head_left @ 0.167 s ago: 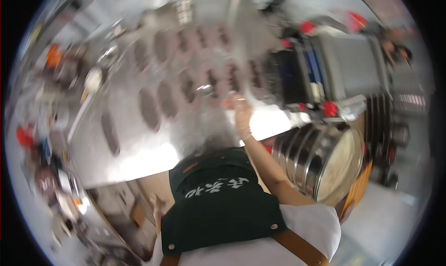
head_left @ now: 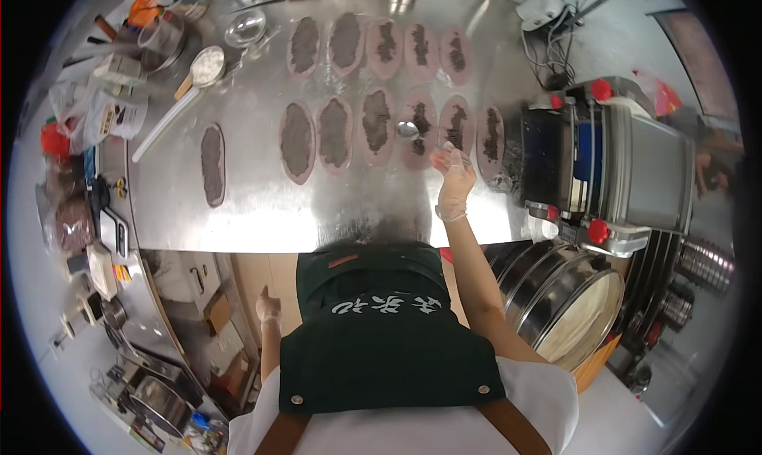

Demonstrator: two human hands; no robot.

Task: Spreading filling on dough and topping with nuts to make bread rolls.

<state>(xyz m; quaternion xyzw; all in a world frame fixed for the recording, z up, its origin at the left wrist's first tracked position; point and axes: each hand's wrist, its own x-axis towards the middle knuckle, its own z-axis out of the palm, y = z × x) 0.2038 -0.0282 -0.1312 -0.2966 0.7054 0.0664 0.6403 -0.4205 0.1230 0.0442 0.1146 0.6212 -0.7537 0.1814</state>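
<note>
My right hand (head_left: 455, 181), in a thin clear glove, is closed on a metal spoon (head_left: 408, 130). The spoon's bowl is over the left side of a pinkish oval dough piece (head_left: 421, 155) topped with dark crumbly filling. Beside it lie more ovals: one nearer the hand (head_left: 456, 158) with clumpy filling, and one to the left (head_left: 376, 129) with filling spread wider. Further left, the filling on another oval (head_left: 297, 141) lies smooth and almost to the rim. Below the table's front edge hangs my left hand (head_left: 269, 304), also gloved, fingers loosely extended and holding nothing.
The steel table (head_left: 262, 221) carries a back row of ovals (head_left: 346, 42) and one apart on the left (head_left: 213, 165). A roller machine with red knobs (head_left: 647, 169) stands right. Round stacked sieves (head_left: 567, 312) sit below it. A white-filled scoop (head_left: 208, 66) and glass bowl (head_left: 245, 28) lie back left.
The view has swung, shifting the table and ovals rightward and upward in the picture, and the blur is gone. My right hand still holds the spoon near the same oval.
</note>
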